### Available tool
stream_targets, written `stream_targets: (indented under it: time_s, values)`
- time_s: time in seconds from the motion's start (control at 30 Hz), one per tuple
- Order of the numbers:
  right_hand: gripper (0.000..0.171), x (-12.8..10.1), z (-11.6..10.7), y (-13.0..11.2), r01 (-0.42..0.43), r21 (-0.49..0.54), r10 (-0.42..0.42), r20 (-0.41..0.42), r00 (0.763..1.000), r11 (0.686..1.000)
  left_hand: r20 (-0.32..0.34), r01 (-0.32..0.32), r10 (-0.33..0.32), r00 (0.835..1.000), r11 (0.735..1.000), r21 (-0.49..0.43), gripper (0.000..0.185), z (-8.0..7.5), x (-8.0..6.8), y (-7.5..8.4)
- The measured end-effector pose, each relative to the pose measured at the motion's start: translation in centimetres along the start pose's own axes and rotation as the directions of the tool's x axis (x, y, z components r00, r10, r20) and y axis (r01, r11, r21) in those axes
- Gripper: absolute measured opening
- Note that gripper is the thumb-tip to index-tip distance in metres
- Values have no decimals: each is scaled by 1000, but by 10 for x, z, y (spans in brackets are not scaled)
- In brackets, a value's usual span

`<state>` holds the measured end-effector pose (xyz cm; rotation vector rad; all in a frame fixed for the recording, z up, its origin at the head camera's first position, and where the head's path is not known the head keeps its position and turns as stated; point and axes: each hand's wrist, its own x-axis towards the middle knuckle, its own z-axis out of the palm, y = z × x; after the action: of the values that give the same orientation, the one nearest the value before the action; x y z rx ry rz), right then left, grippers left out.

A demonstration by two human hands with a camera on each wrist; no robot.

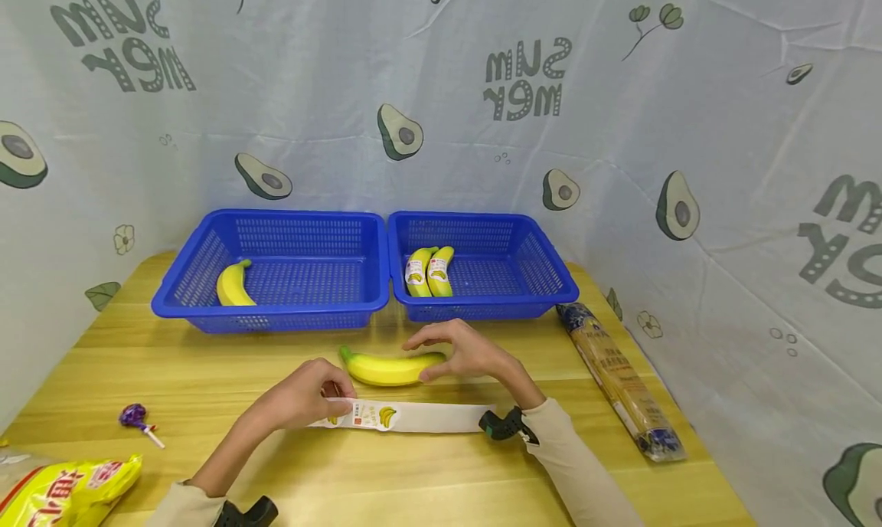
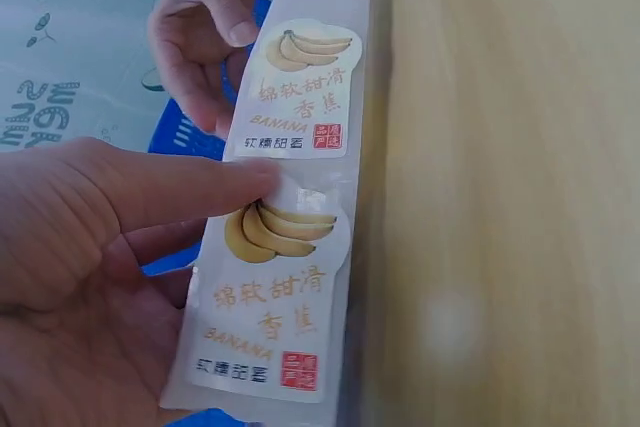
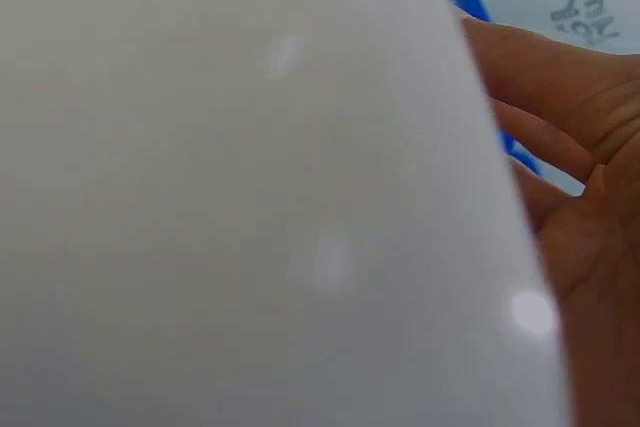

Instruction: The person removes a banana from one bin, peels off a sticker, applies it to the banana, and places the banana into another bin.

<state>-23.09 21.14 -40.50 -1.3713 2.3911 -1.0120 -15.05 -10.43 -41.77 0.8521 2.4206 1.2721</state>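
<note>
Head view shows the left hand (image 1: 303,397) pinching a sticker strip (image 1: 406,417) near the tabletop's front edge; the right hand (image 1: 468,355), fingers relaxed, touches a banana (image 1: 386,368) just behind it.

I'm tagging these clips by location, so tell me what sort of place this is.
Probably a staged work table, not a kitchen: a wooden table screened by an avocado-print cloth, with two blue baskets of bananas and a sticker strip laid out.
</note>
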Motion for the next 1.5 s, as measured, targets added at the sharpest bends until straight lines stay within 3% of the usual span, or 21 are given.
stream_targets:
  time_s: [0.23, 0.53, 0.87, 1.23, 1.5]
  values:
    - [32, 3, -5, -32, 96, -11, -95, 26, 995, 995, 47, 0, 4, 999, 997, -82, 5, -4, 13, 15]
    - [31, 8, 4, -61, 106, -8, -105, 89, 990, 994, 82, -50, 65, 995, 984, -173, 5, -7, 26, 28]
    - [27, 10, 5, -57, 83, -34, -82, 38, 996, 996, 98, -67, 91, 991, 973, -222, 6, -11, 41, 34]
    - [23, 16, -14, -60, 92, 7, -92, 0, 996, 996, 101, -73, 94, 990, 979, -191, 6, -29, 53, 48]
    - [17, 14, -21, -60, 73, 17, -73, -10, 997, 997, 120, -60, 90, 989, 971, -230, 9, -34, 56, 48]
